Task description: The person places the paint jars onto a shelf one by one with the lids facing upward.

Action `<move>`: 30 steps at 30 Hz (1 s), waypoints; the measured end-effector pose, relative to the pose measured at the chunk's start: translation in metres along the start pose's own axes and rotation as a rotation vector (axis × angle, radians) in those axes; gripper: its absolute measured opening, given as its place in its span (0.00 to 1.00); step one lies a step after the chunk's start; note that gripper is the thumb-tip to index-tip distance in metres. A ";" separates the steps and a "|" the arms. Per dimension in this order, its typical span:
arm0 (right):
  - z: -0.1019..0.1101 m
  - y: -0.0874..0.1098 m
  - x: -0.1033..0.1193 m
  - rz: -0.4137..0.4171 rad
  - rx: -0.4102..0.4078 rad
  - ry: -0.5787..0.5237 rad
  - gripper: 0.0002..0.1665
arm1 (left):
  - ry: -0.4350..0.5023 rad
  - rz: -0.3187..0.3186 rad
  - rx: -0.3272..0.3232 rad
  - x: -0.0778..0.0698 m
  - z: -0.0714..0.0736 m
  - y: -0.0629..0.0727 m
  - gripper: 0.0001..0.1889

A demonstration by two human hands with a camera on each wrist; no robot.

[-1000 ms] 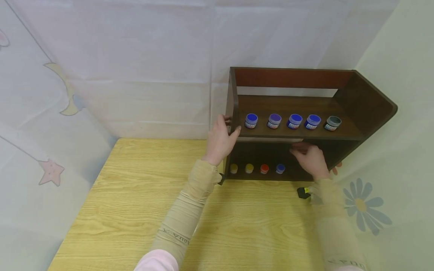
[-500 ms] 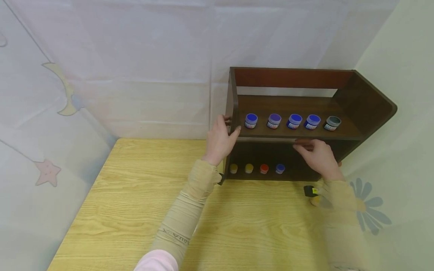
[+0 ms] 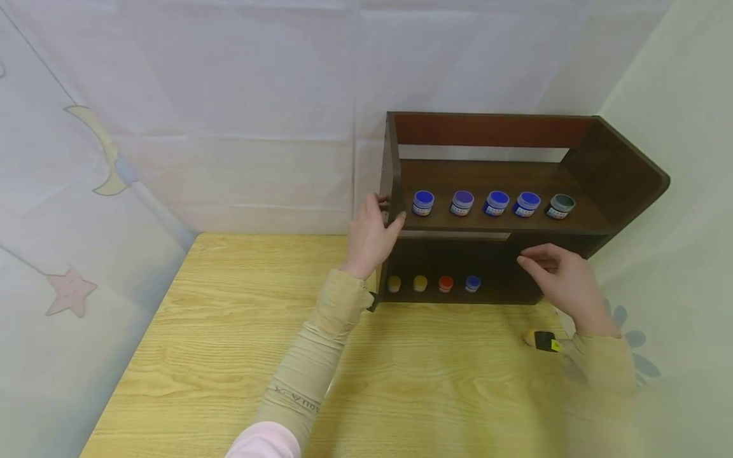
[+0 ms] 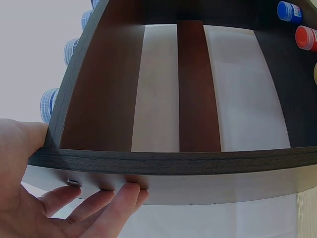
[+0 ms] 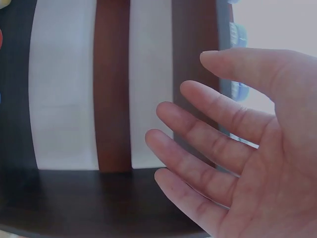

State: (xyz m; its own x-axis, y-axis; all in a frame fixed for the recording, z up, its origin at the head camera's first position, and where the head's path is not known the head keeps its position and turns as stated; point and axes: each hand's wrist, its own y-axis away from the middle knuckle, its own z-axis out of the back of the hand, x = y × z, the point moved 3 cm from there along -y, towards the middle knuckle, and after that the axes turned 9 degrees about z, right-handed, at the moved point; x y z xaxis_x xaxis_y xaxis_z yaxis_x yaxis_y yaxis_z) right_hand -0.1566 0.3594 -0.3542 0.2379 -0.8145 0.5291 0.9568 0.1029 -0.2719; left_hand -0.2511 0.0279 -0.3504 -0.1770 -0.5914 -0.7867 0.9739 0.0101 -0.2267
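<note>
My left hand (image 3: 372, 236) holds the left side panel of a dark brown two-tier shelf (image 3: 504, 230). In the left wrist view, the fingers (image 4: 116, 206) lie against the panel's outer face while the thumb is at its other side. My right hand (image 3: 564, 280) is in front of the lower tier's right part, its fingers spread and the palm bare in the right wrist view. Along the upper board stand several paint jars, blue (image 3: 423, 203), purple (image 3: 461, 203) and dark green (image 3: 560, 206) among them. Below are yellow (image 3: 420, 283), red (image 3: 446, 284) and blue (image 3: 472, 284) jars.
The shelf stands on a wood-grain table (image 3: 246, 331), close to the cloth-covered back wall (image 3: 258, 184). A patterned wall (image 3: 676, 267) rises close on the right. A black device (image 3: 544, 341) with a yellow mark is at my right wrist.
My right hand has moved right and toward me, away from the shelf's middle board. The left hand stays on the side panel, and the jars keep their places.
</note>
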 end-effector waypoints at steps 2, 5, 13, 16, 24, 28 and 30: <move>0.005 0.006 0.000 -0.005 -0.009 0.009 0.20 | -0.003 -0.001 -0.003 0.000 0.001 0.000 0.25; 0.012 0.015 -0.001 -0.036 -0.013 0.023 0.21 | -0.005 -0.001 -0.002 -0.001 0.002 0.000 0.25; 0.025 0.036 -0.015 -0.107 -0.024 0.041 0.26 | -0.012 -0.003 -0.002 -0.001 0.002 0.000 0.25; 0.029 0.043 -0.023 -0.103 -0.042 0.043 0.24 | -0.018 0.001 -0.001 0.000 0.002 -0.001 0.25; 0.032 0.057 -0.041 -0.167 -0.019 0.050 0.28 | -0.014 0.004 -0.001 -0.001 0.002 -0.001 0.26; 0.030 0.067 -0.052 -0.195 0.002 0.041 0.29 | -0.013 -0.001 -0.001 -0.001 0.001 -0.001 0.25; 0.027 0.071 -0.058 -0.196 0.010 0.036 0.29 | -0.010 -0.002 0.000 0.000 0.001 -0.001 0.25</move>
State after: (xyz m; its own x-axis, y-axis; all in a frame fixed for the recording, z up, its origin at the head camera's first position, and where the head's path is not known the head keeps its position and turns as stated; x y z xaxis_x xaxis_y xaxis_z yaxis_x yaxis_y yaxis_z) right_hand -0.0977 0.4292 -0.3819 0.0408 -0.8395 0.5418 0.9859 -0.0543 -0.1584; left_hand -0.2522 0.0271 -0.3494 -0.1778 -0.5991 -0.7807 0.9735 0.0088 -0.2284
